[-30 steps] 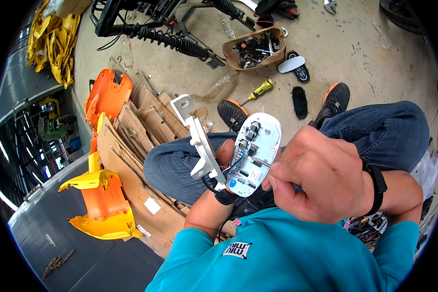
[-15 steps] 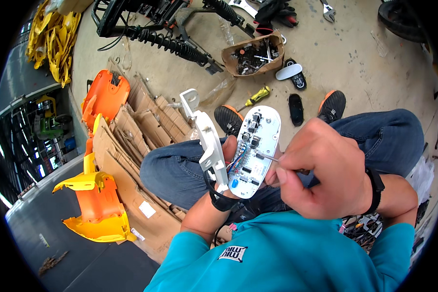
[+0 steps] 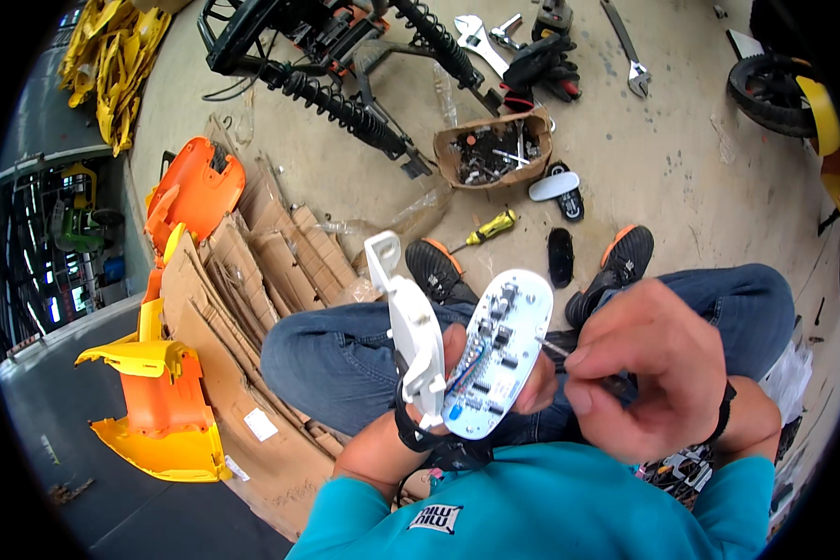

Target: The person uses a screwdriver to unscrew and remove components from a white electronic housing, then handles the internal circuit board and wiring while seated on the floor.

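An oval white circuit board (image 3: 499, 359) with black components, a blue part and coloured wires is gripped from behind by my left hand (image 3: 536, 386), its fingers wrapped round both edges. Alongside the board stands a white plastic housing (image 3: 414, 329) with a tab at its top; it is beside my left hand, and how it is held is partly hidden. My right hand (image 3: 649, 359) is closed in a pinch on a thin metal rod-like tool (image 3: 554, 347). The rod's tip is at the board's right edge; its rear end lies hidden in the palm.
A yellow screwdriver (image 3: 491, 228) lies near my left shoe. Beyond it are a cardboard box (image 3: 448, 166) of small hardware, wrenches (image 3: 638, 79) and black gloves (image 3: 541, 65). Flattened cardboard (image 3: 233, 345) and orange-yellow shells (image 3: 163, 401) are at left; a black frame with springs (image 3: 345, 107) stands ahead.
The rod's tip has moved from over the board's components to its right edge. Both hands and the board sit lower in view, as does the whole scene.
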`<action>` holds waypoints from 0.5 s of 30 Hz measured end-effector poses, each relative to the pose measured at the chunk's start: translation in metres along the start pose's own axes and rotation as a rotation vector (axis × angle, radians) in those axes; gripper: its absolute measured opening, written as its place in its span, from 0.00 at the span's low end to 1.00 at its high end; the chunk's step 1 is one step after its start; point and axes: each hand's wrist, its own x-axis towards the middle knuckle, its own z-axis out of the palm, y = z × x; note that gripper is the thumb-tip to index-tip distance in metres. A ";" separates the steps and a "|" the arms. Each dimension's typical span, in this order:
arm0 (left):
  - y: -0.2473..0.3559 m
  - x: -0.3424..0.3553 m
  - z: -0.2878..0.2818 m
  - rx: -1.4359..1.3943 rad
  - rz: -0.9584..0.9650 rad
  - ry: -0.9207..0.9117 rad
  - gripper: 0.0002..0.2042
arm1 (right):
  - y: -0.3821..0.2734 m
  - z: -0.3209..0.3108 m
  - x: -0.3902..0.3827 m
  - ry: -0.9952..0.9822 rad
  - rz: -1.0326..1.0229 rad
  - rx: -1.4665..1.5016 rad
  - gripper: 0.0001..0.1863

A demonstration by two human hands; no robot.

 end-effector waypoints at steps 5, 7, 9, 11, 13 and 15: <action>0.000 -0.004 -0.003 -0.017 -0.022 -0.052 0.36 | -0.010 0.000 0.001 0.001 0.075 0.031 0.14; 0.000 -0.004 -0.009 -0.033 -0.026 -0.076 0.36 | -0.008 -0.001 0.001 0.000 0.077 0.014 0.14; 0.000 -0.004 -0.010 -0.031 -0.026 -0.084 0.36 | -0.005 -0.002 0.001 -0.026 0.069 0.007 0.14; -0.001 -0.003 -0.010 -0.021 -0.030 -0.079 0.36 | -0.001 -0.002 -0.001 -0.041 0.045 -0.004 0.13; -0.001 -0.002 -0.013 -0.029 -0.024 -0.068 0.37 | 0.004 0.000 -0.006 -0.043 0.004 -0.021 0.12; -0.005 -0.003 -0.017 -0.071 -0.008 -0.034 0.38 | 0.005 0.001 -0.007 -0.034 0.001 0.015 0.12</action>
